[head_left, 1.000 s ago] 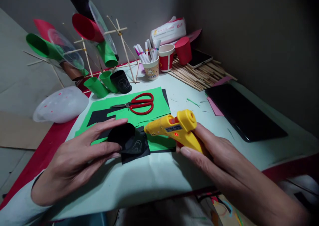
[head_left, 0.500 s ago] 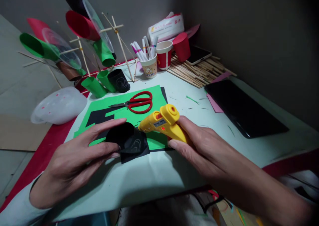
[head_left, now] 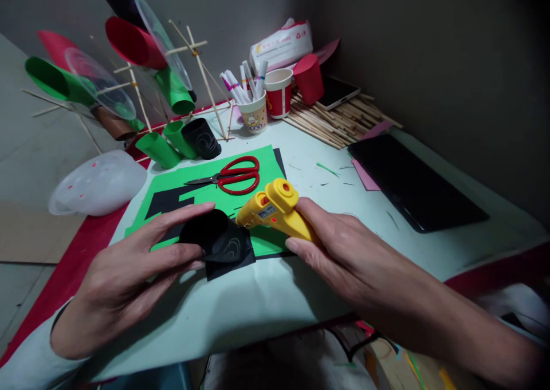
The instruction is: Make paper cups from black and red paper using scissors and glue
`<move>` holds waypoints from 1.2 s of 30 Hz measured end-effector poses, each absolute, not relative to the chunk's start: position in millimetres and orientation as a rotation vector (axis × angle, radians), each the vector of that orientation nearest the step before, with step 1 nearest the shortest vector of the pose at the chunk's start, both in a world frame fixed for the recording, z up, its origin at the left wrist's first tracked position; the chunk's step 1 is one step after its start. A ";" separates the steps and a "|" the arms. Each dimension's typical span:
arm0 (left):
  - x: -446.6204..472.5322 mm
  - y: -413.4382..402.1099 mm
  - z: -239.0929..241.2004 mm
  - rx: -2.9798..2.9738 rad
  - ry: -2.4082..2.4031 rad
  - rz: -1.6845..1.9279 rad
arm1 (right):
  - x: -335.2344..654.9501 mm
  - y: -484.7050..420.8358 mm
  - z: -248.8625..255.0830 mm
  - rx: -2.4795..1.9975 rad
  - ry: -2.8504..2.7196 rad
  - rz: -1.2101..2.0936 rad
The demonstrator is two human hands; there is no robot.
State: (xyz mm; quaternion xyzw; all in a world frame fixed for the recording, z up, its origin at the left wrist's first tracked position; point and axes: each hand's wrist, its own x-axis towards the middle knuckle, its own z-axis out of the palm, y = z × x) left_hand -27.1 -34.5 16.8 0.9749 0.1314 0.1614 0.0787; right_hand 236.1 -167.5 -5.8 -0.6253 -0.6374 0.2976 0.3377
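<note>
Though between hands (head_left: 129, 270) (head_left: 348, 252), tube (head_left: 223, 238) in left

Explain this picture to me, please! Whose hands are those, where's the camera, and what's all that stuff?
There's no robot here, just a person's two bare hands. The camera is worn on that person's head and looks forward and down, so you see the table from above.

The left hand holds a black tube over a small black piece. The right hand holds a yellow glue gun with a little red light. Its tip is right by the tube's side; I can't tell whether they touch.

Behind the tube, red-handled scissors lie on a green sheet. Farther back are a cup of markers and a pile of thin wooden sticks.
</note>
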 end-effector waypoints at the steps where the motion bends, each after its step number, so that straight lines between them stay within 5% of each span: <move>1: -27.1 -34.7 16.7 2.916 0.394 0.485 | 236.4 -167.9 -5.7 -1.629 -1.656 0.772; 36: -23.7 -35.6 18.8 2.883 0.358 0.471 | 231.9 -189.4 -1.0 -1.784 -1.682 0.636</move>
